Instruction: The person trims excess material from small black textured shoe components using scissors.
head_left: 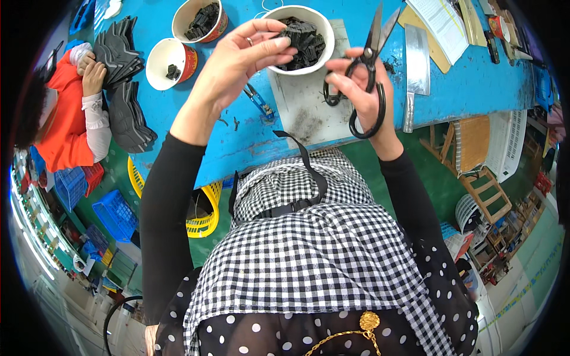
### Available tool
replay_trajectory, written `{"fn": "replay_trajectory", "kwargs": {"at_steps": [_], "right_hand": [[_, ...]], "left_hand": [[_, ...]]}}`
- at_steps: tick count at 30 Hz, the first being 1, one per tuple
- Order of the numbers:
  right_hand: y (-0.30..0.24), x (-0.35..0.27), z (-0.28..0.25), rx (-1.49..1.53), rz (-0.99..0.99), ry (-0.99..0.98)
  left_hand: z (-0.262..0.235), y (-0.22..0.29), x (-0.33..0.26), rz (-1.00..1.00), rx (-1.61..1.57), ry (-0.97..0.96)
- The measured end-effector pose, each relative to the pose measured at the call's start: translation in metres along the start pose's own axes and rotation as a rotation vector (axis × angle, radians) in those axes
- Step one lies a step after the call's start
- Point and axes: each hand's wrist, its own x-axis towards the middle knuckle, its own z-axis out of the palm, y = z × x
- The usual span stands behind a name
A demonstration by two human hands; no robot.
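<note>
Head view, nearest you: past your checked apron (285, 261), a pale board (306, 121) lies at the blue table's (231, 151) edge, smudged dark, with blue-handled snips (260, 104) beside it. Your right hand (363, 95) is closed around the handles of the black scissors (370, 53), its fingers through a loop, with the blades parted and pointing away from you. Your left hand (240, 62) has its fingers bent at the rim of the white bowl (328, 43), against the black pieces (309, 52); you can't tell whether they pinch one. That bowl is heaped, so your work looks well underway rather than finished. Farther out, one red-sided tub (155, 54) holds only a small black clump (173, 72), while the other tub (221, 26) carries a larger pile (203, 22). Which pieces are done and which are left, the view doesn't settle.
</note>
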Motion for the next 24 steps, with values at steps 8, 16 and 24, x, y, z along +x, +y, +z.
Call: {"fn": "replay_trajectory", "kwargs": {"at_steps": [8, 16, 24], "right_hand": [[-0.034, 0.031, 0.017, 0.017, -0.048, -0.193], [-0.034, 0.035, 0.014, -0.004, 0.034, -0.218], [-0.033, 0.037, 0.02, 0.039, -0.033, -0.191]], "left_hand": [[0.02, 0.006, -0.02, -0.029, -0.214, -0.059], [0.024, 0.002, -0.02, 0.266, 0.386, 0.117], [0.032, 0.003, -0.015, 0.408, 0.502, 0.225]]}}
